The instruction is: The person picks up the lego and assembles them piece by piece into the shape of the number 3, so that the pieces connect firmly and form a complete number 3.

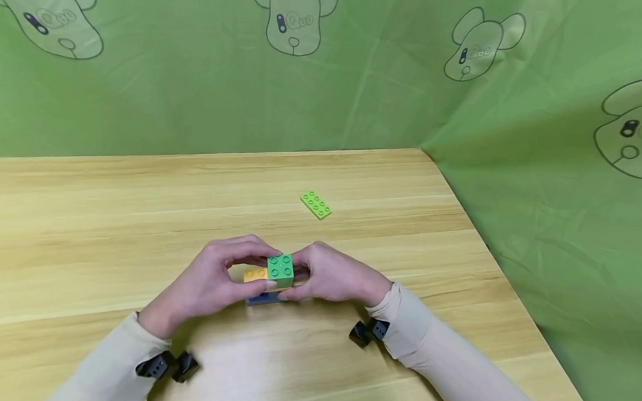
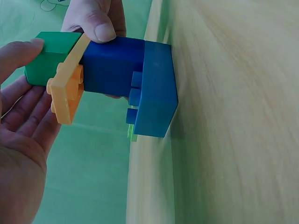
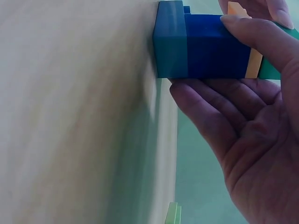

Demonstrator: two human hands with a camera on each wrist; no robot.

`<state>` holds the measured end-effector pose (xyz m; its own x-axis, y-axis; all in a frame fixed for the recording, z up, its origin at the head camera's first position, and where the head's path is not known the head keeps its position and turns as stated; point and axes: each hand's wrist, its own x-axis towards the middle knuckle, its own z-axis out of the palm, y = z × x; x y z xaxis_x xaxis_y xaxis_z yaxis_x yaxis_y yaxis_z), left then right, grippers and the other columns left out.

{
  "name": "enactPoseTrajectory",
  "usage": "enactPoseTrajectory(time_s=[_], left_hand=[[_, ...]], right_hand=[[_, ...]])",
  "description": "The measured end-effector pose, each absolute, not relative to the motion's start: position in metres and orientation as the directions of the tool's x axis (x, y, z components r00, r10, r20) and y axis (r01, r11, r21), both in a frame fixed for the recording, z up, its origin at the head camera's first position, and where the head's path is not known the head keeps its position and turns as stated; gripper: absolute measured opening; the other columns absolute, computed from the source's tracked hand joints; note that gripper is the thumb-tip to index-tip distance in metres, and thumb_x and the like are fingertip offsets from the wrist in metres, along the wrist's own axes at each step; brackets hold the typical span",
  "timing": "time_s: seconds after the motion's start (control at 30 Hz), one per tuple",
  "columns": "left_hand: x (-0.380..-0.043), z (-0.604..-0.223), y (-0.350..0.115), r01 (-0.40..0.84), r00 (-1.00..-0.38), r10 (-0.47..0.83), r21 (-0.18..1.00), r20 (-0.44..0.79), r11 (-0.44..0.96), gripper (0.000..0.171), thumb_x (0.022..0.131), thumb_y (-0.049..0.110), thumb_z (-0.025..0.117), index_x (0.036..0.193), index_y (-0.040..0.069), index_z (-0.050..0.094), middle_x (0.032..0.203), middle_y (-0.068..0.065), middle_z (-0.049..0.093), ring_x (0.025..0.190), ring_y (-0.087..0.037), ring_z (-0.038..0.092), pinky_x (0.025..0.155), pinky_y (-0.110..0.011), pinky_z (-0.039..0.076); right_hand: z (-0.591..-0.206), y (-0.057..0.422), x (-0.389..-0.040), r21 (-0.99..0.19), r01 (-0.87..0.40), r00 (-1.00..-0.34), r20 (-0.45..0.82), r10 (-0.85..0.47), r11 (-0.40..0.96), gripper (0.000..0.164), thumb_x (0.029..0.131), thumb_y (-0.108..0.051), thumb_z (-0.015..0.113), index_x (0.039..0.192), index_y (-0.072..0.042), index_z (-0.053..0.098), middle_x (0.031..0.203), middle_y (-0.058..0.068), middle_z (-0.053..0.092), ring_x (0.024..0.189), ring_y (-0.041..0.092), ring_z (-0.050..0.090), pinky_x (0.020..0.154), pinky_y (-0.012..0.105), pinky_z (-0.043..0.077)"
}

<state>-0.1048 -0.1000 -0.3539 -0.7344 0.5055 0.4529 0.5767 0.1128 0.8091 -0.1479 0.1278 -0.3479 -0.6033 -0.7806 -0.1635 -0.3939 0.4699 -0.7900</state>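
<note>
A stack of toy building bricks stands upright on the table between the hands. Its base is a lighter blue brick (image 2: 159, 88) with bare studs on one side. Above that sit a dark blue brick (image 2: 114, 65), a thin orange plate (image 1: 255, 275) jutting out to the left, and a green brick (image 1: 281, 271) on top. My left hand (image 1: 217, 276) pinches the green brick between thumb and fingers. From the other side, my right hand (image 1: 333, 274) grips the dark blue brick, its thumb tip near the orange plate in the right wrist view.
Beyond the hands, a lime green plate (image 1: 316, 205) with several studs lies flat on the wooden table (image 1: 113, 228). A green cloth (image 1: 356, 95) with printed animal heads hangs behind the table and along its right side. Black devices (image 1: 369, 332) are worn at both wrists.
</note>
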Motion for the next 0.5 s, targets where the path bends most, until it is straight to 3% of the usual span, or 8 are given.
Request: enactPoseTrajectory(time_s=[0.23, 0.5], left_hand=[[-0.1052, -0.3545, -0.1010, 0.573, -0.725, 0.504, 0.817, 0.469, 0.064, 0.035, 0.080, 0.002, 0.081, 0.114, 0.004, 0.071, 0.102, -0.001, 0.068, 0.093, -0.021, 0.066, 0.084, -0.039, 0.056], [-0.1069, -0.3564, -0.0996, 0.578, -0.727, 0.495, 0.813, 0.476, 0.067, 0.035, 0.079, 0.003, 0.082, 0.113, 0.005, 0.072, 0.100, 0.000, 0.069, 0.090, -0.020, 0.066, 0.081, -0.036, 0.056]], right_hand=[[-0.3484, 0.1249, -0.1518, -0.807, -0.397, -0.576, -0.153, -0.803, 0.438, 0.027, 0.081, -0.018, 0.083, 0.104, -0.009, 0.071, 0.094, -0.012, 0.070, 0.088, 0.004, 0.067, 0.081, 0.027, 0.056], [-0.3460, 0.1265, -0.1512, -0.799, -0.400, -0.573, -0.165, -0.803, 0.449, 0.032, 0.082, -0.019, 0.083, 0.108, -0.007, 0.070, 0.095, -0.010, 0.070, 0.087, 0.003, 0.067, 0.080, 0.025, 0.056]])
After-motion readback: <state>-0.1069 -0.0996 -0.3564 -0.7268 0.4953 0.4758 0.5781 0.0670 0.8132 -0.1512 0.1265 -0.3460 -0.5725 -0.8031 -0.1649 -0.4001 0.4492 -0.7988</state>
